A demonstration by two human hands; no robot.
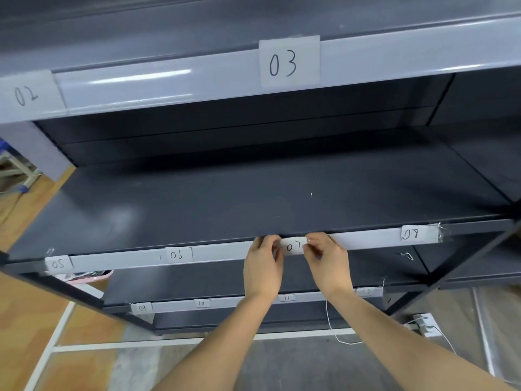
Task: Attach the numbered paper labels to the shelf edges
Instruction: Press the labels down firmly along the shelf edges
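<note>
Pinched label 07 by both ends — left hand on its 9 o'clock edge, right hand on its 3 o'clock edge, fingertips closed on the paper. Sat against the middle shelf edge, between label 06 and label 08. Best to level the top with the shelf lip, match the neighbours' height, then press from centre outward — no wrinkles, no skew
</note>
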